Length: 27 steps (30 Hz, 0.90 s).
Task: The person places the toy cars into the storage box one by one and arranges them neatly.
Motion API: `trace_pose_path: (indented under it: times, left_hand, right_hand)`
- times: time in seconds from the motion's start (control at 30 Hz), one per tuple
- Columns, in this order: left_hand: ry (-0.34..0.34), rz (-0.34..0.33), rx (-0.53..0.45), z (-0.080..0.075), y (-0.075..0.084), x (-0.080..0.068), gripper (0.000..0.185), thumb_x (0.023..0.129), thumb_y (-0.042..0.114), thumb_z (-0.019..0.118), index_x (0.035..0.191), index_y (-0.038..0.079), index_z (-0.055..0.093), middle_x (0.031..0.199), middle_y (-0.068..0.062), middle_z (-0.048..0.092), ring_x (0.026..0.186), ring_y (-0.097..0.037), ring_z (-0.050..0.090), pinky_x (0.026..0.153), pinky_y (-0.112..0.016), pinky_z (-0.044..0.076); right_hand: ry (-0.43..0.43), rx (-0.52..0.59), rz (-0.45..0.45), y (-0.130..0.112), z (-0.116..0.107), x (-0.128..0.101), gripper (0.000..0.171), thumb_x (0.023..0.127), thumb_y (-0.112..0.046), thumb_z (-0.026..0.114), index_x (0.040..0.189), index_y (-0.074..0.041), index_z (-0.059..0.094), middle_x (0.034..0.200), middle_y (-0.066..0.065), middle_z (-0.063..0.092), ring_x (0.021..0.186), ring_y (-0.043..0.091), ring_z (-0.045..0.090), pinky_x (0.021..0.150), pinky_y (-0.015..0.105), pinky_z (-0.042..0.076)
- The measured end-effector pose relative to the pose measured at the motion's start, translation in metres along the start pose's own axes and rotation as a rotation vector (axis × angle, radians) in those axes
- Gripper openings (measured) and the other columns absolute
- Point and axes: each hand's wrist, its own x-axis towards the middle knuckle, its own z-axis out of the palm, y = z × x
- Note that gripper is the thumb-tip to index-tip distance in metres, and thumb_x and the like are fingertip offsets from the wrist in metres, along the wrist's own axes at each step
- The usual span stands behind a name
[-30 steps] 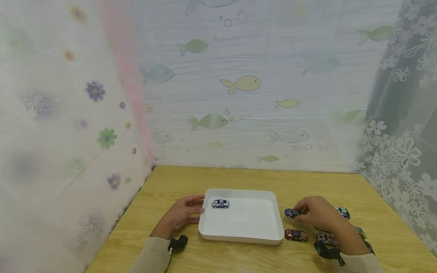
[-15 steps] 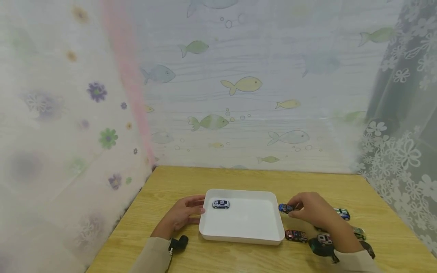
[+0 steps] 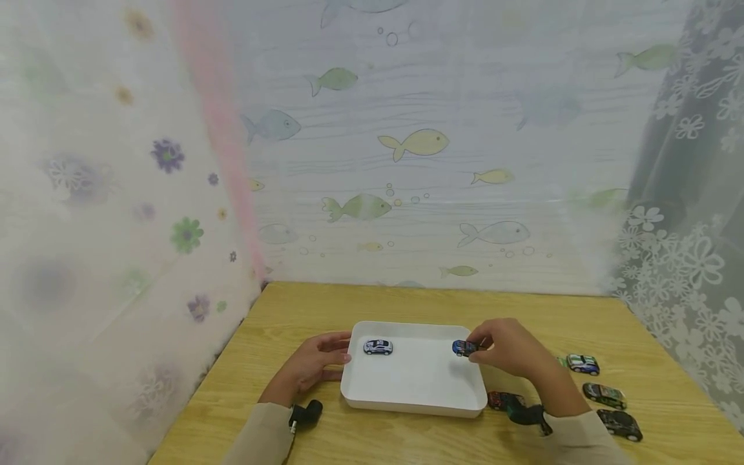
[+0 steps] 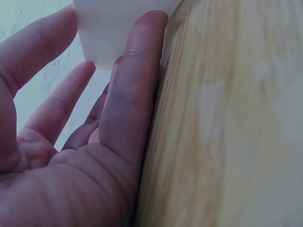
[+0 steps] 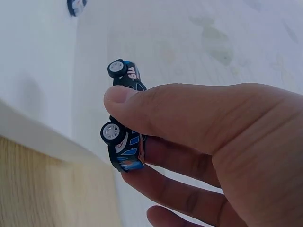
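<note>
White tray now has the blue toy car above its right side, carried in from the table by the pinching right hand, while the relaxed left hand steadies the tray's left wall.

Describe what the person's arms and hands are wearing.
Both hands, left hand and right hand, are bare, with no gloves or rings visible. Each forearm wears a beige long sleeve, and a small black camera is strapped at each wrist.
</note>
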Motion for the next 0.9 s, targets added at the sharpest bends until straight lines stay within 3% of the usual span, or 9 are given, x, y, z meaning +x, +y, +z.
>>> trace_pose_path:
  times: [0.9]
  left_hand:
    - [-0.007,0.000,-0.020,0.001,0.000,0.000,0.067,0.094,0.010,0.077,0.155,0.011,0.048,0.157,-0.022,0.047,0.126,-0.031,0.063,0.093,-0.049,0.061]
  right_hand:
    - [-0.003,0.031,-0.015,-0.030,0.026,0.039,0.024,0.080,-0.018,0.090,0.103,-0.015,0.082,0.096,-0.008,0.075,0.087,0.010,0.068,0.075,0.032,0.059]
